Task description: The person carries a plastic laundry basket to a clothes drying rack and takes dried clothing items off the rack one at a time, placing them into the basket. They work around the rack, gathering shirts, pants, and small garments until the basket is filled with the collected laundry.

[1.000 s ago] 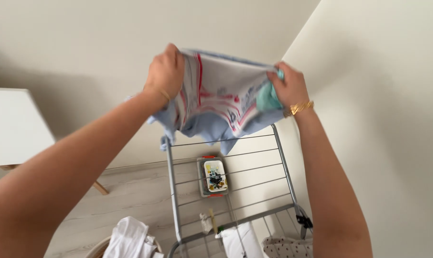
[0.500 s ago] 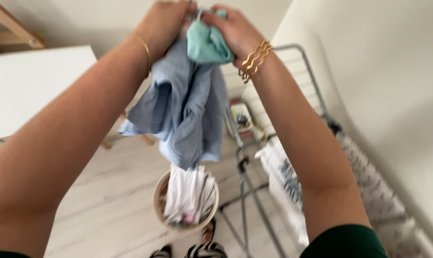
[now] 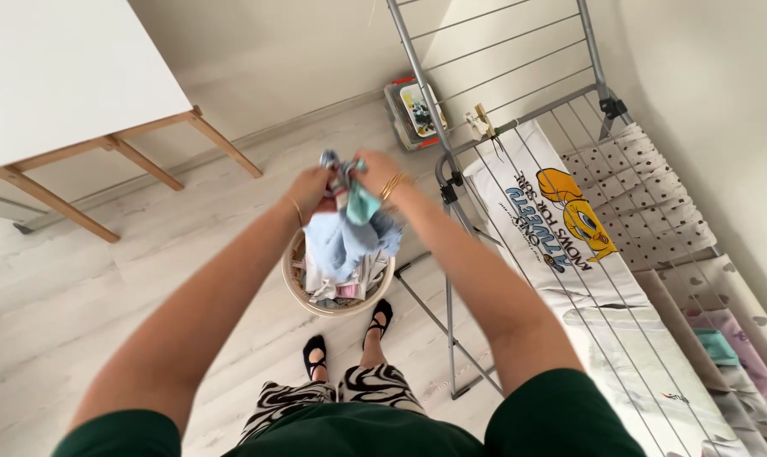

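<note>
Left hand (image 3: pixel 311 188): grip clamped on blue garment (image 3: pixel 343 241)
Right hand (image 3: pixel 375 173): grip clamped on the same garment
Below: laundry basket (image 3: pixel 294 283)

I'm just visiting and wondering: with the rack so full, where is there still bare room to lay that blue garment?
The raised wing of the drying rack has bare wires above the clothespins. The white table shows a bare top. The rack's flat middle is crowded: a cartoon-print cloth and a dotted cloth cover it. The basket under both hands, left and right, is full.

Bright, even daylight; soft shadows under table (image 3: pixel 70 76); sharp focus (wide-angle stretch at edges).
</note>
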